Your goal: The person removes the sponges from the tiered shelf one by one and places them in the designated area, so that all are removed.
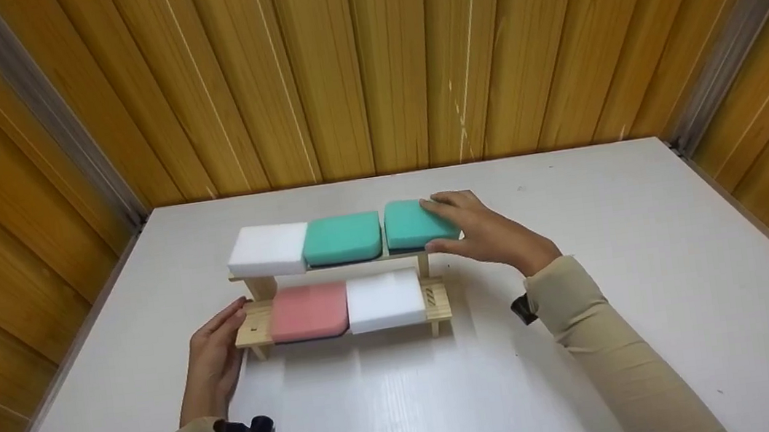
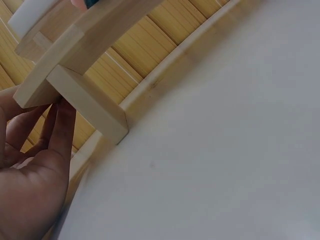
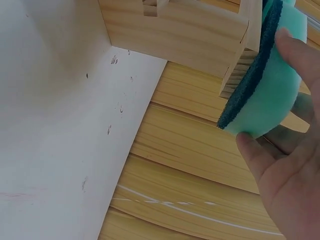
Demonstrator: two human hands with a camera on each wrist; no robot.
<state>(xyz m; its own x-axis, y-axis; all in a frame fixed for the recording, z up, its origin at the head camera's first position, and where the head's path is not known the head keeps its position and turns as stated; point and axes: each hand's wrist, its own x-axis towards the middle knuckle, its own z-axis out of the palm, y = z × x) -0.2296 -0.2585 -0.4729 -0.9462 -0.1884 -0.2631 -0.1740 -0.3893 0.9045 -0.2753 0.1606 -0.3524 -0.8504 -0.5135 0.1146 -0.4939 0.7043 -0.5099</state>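
A small two-tier wooden rack point(image 1: 256, 324) stands on the table. My left hand point(image 1: 212, 356) grips the left end of its lower shelf, with fingers under the board beside a leg point(image 2: 92, 107) in the left wrist view. My right hand point(image 1: 497, 233) holds a green sponge point(image 1: 411, 221) by its edges at the right end of the upper shelf. In the right wrist view its dark scouring side point(image 3: 255, 75) lies against the board's end and overhangs it. Left of it on the upper shelf sit another green sponge point(image 1: 343, 237) and a white sponge point(image 1: 269, 248).
On the lower shelf lie a pink sponge point(image 1: 310, 312) and a white sponge point(image 1: 386, 299), side by side. The white table point(image 1: 395, 420) extends around the rack. Wood-patterned panels point(image 1: 322, 69) rise behind it and at both sides.
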